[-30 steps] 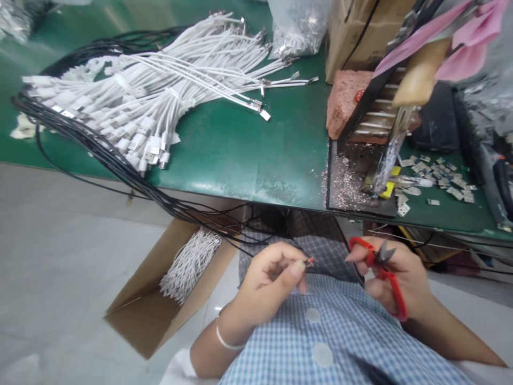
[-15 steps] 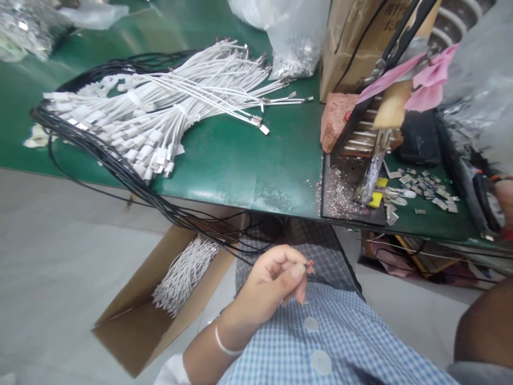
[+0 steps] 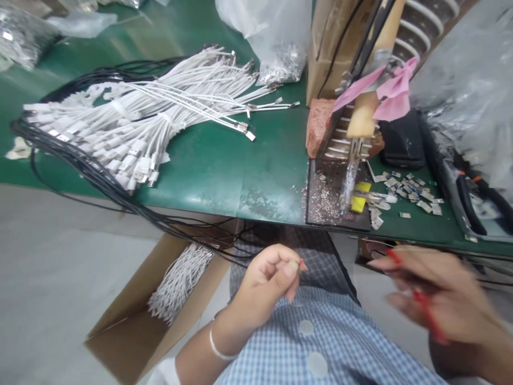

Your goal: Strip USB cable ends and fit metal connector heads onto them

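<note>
The left hand (image 3: 264,289) pinches a cable end (image 3: 300,262) with a red wire tip between thumb and forefinger, just off the front edge of the green workbench (image 3: 272,166). The right hand (image 3: 457,294), blurred, curls around red-handled scissors (image 3: 428,315); I cannot tell whether their blades part. Black cables (image 3: 116,187) hang over that edge beside white USB cables (image 3: 176,107).

Red-handled cutters (image 3: 427,310), black cables (image 3: 94,174), white cables (image 3: 188,101), green table (image 3: 268,171), blue-and-white checked garment (image 3: 344,337)
</note>
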